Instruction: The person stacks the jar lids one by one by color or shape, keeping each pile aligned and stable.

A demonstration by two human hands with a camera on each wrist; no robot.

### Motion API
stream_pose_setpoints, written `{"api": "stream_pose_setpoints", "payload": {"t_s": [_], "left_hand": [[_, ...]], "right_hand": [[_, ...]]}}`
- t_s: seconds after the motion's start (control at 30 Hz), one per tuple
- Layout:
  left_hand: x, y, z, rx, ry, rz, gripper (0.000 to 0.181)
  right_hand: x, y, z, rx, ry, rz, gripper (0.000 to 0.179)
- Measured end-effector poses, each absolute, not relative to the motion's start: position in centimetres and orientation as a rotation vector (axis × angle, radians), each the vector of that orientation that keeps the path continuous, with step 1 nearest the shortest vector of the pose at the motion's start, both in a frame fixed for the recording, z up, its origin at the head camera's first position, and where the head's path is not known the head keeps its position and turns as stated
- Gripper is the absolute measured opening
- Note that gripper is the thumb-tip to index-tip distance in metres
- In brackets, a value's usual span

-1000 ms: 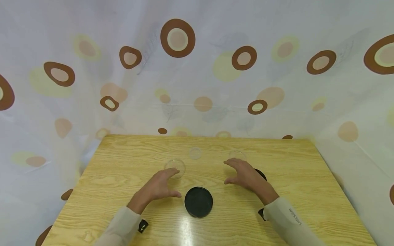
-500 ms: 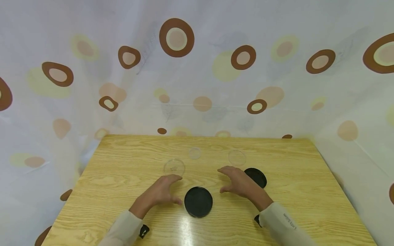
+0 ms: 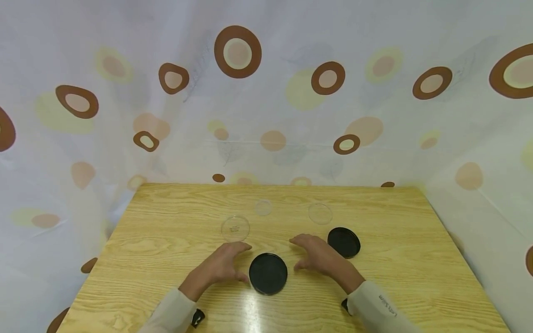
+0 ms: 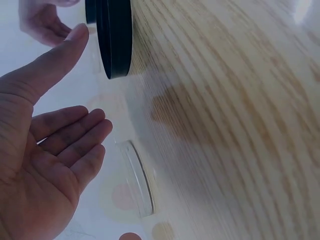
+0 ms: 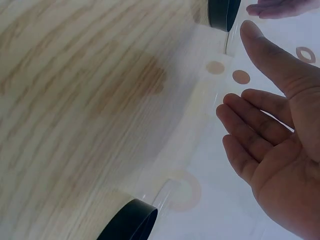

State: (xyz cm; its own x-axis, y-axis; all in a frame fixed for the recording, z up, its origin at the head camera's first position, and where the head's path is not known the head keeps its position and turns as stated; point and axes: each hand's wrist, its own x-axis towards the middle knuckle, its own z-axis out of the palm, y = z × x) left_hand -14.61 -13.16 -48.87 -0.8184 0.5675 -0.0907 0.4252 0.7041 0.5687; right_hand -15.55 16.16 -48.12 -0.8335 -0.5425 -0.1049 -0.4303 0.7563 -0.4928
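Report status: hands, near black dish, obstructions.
Left hand and right hand holding nothing. Near black dish between them, flat on table. No obstruction seen; second black dish farther right.

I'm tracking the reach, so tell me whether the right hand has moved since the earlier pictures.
Yes: in the head view, the right hand has shifted left and down the picture, closer to the nearer black dish, which lies unmoved.

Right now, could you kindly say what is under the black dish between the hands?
The wooden tabletop shows around the black dish; whatever lies directly beneath is covered and cannot be seen.
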Motion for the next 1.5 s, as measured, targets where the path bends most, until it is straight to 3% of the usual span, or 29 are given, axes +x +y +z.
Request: {"api": "stream_pose_setpoints", "payload": {"t_s": [0.23, 0.83, 1.17, 1.5], "left_hand": [[-14.4, -12.8, -49.5, 0.86, 2.644, 0.808, 0.082], [-14.0, -12.1, -50.1, 0.852, 2.653, 0.753, 0.079], [-13.8, -11.8, -50.7, 0.938, 2.627, 0.841, 0.066], [-13.5, -11.8, -50.5, 0.937, 2.643, 0.826, 0.064]], "right_hand": [[-15.3, 15.9, -48.5, -0.899, 2.729, -0.636, 0.067], [-14.6, 14.5, -49.2, -0.936, 2.706, -0.506, 0.063], [-14.3, 13.9, -49.6, -1.035, 2.646, -0.665, 0.057], [-13.9, 13.3, -49.7, -1.035, 2.691, -0.579, 0.059]]}}
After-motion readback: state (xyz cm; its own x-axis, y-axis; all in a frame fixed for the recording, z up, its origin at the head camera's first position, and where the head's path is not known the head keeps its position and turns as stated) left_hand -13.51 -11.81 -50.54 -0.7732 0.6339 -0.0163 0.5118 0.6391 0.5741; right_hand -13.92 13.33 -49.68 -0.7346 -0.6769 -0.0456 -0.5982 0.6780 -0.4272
